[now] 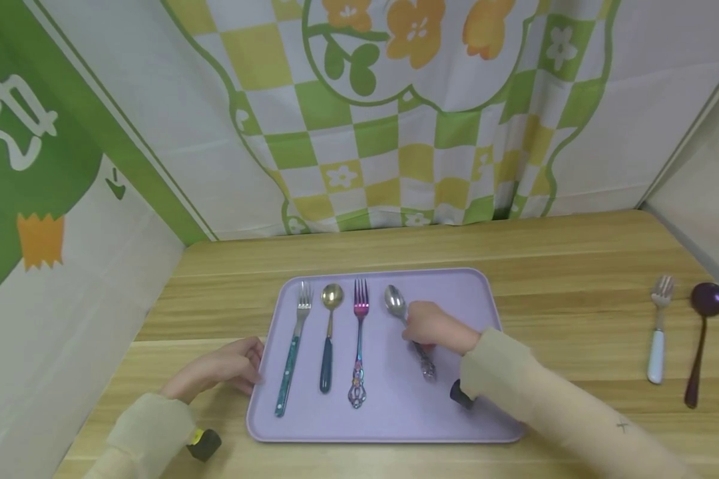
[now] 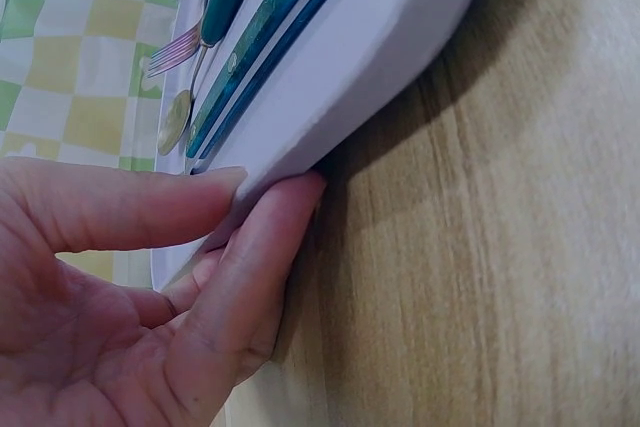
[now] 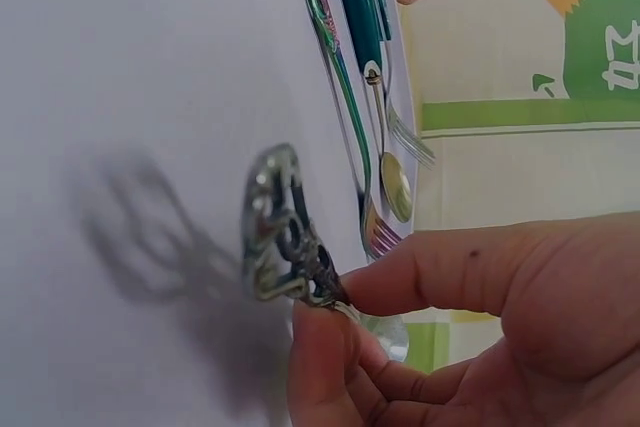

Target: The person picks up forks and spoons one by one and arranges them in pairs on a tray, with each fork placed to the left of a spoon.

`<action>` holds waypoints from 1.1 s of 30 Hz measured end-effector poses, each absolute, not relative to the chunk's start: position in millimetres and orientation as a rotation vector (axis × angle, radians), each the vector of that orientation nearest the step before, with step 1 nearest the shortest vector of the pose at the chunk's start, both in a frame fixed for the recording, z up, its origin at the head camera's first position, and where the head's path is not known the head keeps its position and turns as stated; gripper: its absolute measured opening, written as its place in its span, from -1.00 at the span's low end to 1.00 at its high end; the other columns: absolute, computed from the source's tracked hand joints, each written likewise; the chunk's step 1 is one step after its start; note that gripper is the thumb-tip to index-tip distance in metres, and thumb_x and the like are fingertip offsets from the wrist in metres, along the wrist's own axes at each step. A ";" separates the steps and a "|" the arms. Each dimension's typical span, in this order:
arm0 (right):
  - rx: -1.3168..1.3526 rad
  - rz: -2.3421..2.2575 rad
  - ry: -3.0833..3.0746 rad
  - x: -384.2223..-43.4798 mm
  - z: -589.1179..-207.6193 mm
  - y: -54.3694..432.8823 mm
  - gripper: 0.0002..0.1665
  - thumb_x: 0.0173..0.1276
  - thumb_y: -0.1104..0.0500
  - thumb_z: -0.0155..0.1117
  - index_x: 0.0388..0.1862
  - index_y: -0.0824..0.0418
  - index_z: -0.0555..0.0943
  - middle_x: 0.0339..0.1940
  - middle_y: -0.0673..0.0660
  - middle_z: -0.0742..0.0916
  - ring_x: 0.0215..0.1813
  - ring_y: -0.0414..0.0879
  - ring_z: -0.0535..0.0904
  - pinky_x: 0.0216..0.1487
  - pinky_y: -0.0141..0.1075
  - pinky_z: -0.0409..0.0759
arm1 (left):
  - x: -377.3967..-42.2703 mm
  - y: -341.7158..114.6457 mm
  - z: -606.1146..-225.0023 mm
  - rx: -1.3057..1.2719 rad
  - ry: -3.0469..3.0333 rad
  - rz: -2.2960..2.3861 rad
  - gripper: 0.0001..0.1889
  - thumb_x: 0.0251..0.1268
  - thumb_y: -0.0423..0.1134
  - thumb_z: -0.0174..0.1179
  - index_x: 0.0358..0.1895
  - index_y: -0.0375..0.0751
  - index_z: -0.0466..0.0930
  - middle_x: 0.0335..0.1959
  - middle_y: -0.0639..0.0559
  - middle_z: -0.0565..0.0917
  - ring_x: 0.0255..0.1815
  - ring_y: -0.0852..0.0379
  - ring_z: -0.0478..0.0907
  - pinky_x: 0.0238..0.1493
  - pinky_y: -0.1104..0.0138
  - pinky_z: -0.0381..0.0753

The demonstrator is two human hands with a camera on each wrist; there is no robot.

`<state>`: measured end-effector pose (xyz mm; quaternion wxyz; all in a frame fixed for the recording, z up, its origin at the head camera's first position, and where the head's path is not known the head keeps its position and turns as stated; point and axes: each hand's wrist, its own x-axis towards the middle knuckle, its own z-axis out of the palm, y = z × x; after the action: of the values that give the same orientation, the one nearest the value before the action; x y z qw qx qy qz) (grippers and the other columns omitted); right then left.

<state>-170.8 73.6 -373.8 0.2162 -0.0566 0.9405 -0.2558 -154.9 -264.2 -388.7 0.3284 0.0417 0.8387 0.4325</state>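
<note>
My right hand (image 1: 436, 324) pinches a silver spoon (image 1: 396, 301) partway along its handle, over the right half of a lilac tray (image 1: 455, 419). In the right wrist view the spoon's openwork handle end (image 3: 285, 232) stands out past thumb and fingers and throws a shadow on the tray. At the tray's left rim, my left hand (image 1: 230, 366) grips the edge, thumb above and fingers against its outer side, as the left wrist view shows. Left of the spoon lie a purple-pink fork (image 1: 359, 346), a gold spoon with dark teal handle (image 1: 327, 352) and a fork with green handle (image 1: 290, 356).
On the wooden table (image 1: 563, 279), right of the tray, lie a fork with a pale blue handle (image 1: 657, 332) and a dark purple ladle (image 1: 704, 319). Behind the table hangs a checked, flowered curtain (image 1: 395, 153); a printed cloth (image 1: 96, 279) covers the left side.
</note>
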 end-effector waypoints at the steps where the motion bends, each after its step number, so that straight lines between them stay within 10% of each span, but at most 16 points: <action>1: -0.147 -0.714 2.602 -171.7 -374.5 72.2 -0.81 0.09 0.33 0.17 -0.63 0.26 0.38 -0.74 0.07 0.50 -0.77 -0.23 0.33 -0.80 -0.56 0.31 | -154.9 -263.9 -388.8 0.109 2.196 1.135 -0.60 -0.23 -0.51 0.09 -0.19 -0.49 0.24 -0.40 -0.19 0.41 -0.45 0.02 0.53 -0.36 0.17 0.70; 14: -0.108 -0.860 2.639 -170.0 -382.5 48.9 -0.78 0.04 0.40 0.15 -0.31 0.52 0.46 -0.60 0.21 0.54 -0.74 -0.14 0.42 -0.78 -0.44 0.44 | -154.7 -263.8 -389.3 0.123 2.192 1.144 -0.61 -0.22 -0.52 0.10 -0.20 -0.50 0.24 -0.41 -0.18 0.41 -0.45 0.03 0.50 -0.37 0.17 0.69; 23: -0.250 -0.669 2.771 -164.3 -386.9 32.0 -0.90 0.11 0.40 0.12 -0.56 0.43 0.46 -0.63 0.19 0.50 -0.73 -0.15 0.40 -0.81 -0.45 0.43 | -154.5 -265.2 -390.4 0.122 2.171 1.171 -0.62 -0.19 -0.53 0.10 -0.20 -0.50 0.23 -0.41 -0.17 0.40 -0.44 0.03 0.49 -0.37 0.17 0.69; 33: -0.271 -0.548 2.837 -161.3 -386.4 24.3 -0.82 0.12 0.40 0.11 -0.34 0.57 0.45 -0.41 0.31 0.51 -0.57 -0.06 0.42 -0.71 -0.39 0.48 | -154.9 -266.2 -390.6 0.136 2.170 1.166 -0.61 -0.19 -0.52 0.11 -0.20 -0.50 0.23 -0.41 -0.16 0.40 -0.43 0.04 0.48 -0.37 0.18 0.69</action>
<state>-161.3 24.3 -386.4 0.1197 -0.0926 0.9705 -0.1875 -154.9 -266.2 -390.6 0.3311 0.0520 0.8300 0.4459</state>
